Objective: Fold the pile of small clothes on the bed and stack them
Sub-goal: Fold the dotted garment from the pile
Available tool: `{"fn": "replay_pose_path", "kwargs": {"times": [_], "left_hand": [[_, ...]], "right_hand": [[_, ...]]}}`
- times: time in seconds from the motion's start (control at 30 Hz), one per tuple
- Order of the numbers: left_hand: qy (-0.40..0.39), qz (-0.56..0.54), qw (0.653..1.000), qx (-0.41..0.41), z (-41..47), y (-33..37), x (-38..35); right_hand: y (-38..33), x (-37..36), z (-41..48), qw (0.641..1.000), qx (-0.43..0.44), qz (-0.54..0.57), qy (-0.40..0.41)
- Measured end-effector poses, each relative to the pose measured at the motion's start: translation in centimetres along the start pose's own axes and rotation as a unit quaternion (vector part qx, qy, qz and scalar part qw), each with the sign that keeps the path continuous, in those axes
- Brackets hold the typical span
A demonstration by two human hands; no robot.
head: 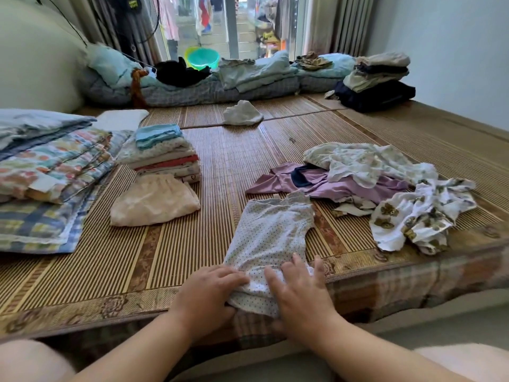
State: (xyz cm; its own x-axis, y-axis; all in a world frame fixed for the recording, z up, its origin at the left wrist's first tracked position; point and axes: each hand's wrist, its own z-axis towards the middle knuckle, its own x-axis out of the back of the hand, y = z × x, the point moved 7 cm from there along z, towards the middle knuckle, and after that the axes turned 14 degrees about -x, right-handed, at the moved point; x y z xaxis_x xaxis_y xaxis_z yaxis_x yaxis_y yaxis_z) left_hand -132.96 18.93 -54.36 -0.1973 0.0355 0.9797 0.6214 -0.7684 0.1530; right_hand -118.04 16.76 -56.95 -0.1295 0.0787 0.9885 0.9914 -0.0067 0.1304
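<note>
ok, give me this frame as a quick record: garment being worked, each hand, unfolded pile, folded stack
garment: dotted garment, spread on the mat at the near edge
left hand: grips its near hem
right hand: fingers flat on it
unfolded pile: right of the garment
folded stack: left, cream piece in front

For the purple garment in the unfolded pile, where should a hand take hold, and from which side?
Pinch the purple garment at its free left end, beside the navy neckline, coming from the left. That end lies flat and uncovered, while the pale printed garment drapes over its right part, so pulling leftward should slide it free.
</note>
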Motion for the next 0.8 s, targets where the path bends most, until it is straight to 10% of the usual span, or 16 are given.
{"fn": "replay_pose_path", "kwargs": {"times": [0.37,0.8], "left_hand": [[0.037,-0.073,0.996,0.046,-0.7,1.2,1.3],[0.152,-0.160,0.970,0.101,1.0,4.2,6.5]], "right_hand": [[3.7,3.1,0.0,0.982,0.123,0.136,-0.044],[1.7,6.4,-3.4,0.950,-0.005,0.176,0.260]]}}
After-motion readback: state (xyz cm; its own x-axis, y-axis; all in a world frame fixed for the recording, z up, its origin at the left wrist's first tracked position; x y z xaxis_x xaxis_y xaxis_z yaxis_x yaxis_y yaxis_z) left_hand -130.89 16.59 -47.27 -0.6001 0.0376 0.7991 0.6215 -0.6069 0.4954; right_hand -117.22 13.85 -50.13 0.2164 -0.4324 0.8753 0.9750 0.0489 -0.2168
